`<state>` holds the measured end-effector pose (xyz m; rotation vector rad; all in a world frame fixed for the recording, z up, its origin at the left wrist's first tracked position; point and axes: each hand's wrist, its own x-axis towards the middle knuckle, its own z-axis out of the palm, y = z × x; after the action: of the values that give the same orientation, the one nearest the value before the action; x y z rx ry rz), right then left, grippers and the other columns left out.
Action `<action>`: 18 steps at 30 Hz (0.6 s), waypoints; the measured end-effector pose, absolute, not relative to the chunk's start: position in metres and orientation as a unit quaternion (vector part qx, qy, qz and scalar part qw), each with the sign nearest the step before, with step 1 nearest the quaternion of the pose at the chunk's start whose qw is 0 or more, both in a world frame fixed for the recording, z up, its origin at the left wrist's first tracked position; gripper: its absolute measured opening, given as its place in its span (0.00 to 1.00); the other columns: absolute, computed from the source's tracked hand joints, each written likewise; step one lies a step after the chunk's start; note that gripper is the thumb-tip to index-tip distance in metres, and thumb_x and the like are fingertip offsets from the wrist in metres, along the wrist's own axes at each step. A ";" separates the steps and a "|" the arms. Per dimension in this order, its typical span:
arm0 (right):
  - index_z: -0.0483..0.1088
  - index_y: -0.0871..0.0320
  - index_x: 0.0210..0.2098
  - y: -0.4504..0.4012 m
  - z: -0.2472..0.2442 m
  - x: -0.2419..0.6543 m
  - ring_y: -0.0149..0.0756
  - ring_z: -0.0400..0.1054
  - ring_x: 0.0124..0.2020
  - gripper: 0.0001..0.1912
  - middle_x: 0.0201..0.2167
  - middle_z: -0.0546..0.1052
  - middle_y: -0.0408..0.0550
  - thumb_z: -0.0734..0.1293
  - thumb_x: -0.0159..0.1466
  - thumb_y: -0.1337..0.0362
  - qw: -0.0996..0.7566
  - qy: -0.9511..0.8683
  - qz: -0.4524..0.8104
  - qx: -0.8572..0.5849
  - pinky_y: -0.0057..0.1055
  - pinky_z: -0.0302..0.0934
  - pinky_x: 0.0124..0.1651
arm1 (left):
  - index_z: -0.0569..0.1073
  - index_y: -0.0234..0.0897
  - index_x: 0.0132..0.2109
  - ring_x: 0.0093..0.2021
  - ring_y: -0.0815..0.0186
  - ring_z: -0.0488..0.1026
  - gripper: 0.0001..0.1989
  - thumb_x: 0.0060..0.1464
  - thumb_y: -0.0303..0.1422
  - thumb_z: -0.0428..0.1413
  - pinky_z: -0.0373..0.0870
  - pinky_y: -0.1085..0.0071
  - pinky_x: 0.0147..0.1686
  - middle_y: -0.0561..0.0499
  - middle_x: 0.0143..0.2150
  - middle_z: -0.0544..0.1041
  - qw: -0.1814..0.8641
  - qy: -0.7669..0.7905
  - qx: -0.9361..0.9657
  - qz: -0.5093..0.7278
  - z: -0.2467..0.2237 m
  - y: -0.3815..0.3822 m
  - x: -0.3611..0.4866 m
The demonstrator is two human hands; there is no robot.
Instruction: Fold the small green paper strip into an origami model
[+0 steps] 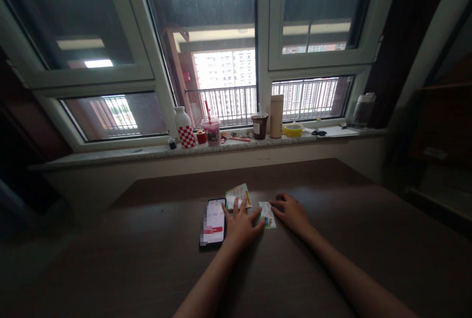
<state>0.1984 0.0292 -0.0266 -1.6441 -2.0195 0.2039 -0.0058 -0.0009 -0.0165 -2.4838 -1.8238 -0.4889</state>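
My left hand (241, 224) lies on the dark table with its fingers spread. Its fingertips reach the lower edge of a printed paper card (239, 194), while the thumb and index finger are at the left edge of a smaller printed card (267, 216). Just left of this hand lies a phone (216, 222), screen up, showing digits and a red bar; its left side is blurred out. On the other side, my right hand (292, 214) rests on the table, fingers loosely bent and apart, fingertips at the small card's right edge.
Beyond the table (177, 278), a stone windowsill (155, 153) holds a checkered bottle (185, 131), a pink cup with a straw (211, 132), a dark drink cup (259, 127), a beige flask (276, 117), yellow tape (292, 131), scissors (319, 132) and a clear jug (363, 110).
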 end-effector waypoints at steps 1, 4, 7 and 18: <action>0.76 0.48 0.45 0.030 -0.026 0.199 0.43 0.64 0.50 0.16 0.48 0.71 0.50 0.62 0.62 0.54 0.261 -0.745 0.079 -0.608 0.38 0.56 0.54 | 0.66 0.68 0.56 0.68 0.45 0.43 0.25 0.53 0.60 0.41 0.19 0.32 0.56 0.52 0.67 0.58 0.011 -0.585 -0.796 -0.156 -0.016 -0.001 -0.006; 0.76 0.46 0.45 0.032 -0.025 0.200 0.43 0.64 0.50 0.16 0.48 0.71 0.50 0.64 0.61 0.54 0.258 -0.745 0.091 -0.608 0.39 0.56 0.54 | 0.66 0.67 0.56 0.68 0.45 0.43 0.25 0.53 0.60 0.41 0.19 0.32 0.56 0.51 0.67 0.58 0.009 -0.591 -0.793 -0.149 -0.015 -0.001 -0.006; 0.75 0.46 0.46 0.033 -0.025 0.203 0.44 0.64 0.51 0.17 0.49 0.70 0.50 0.65 0.60 0.53 0.253 -0.750 0.104 -0.603 0.40 0.56 0.54 | 0.65 0.67 0.56 0.68 0.45 0.43 0.26 0.53 0.60 0.40 0.19 0.31 0.55 0.51 0.67 0.58 0.006 -0.595 -0.791 -0.141 -0.014 -0.001 -0.005; 0.71 0.47 0.52 0.032 -0.025 0.215 0.47 0.59 0.57 0.25 0.56 0.65 0.53 0.68 0.56 0.48 0.225 -0.778 0.161 -0.565 0.42 0.52 0.60 | 0.64 0.66 0.57 0.69 0.46 0.42 0.27 0.54 0.60 0.39 0.17 0.33 0.56 0.51 0.68 0.57 -0.002 -0.601 -0.789 -0.129 -0.012 -0.003 -0.005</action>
<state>0.2154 0.0317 -0.0253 -1.5576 -2.1460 0.4431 -0.0045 -0.0032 -0.0119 -2.4799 -1.8904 -0.4072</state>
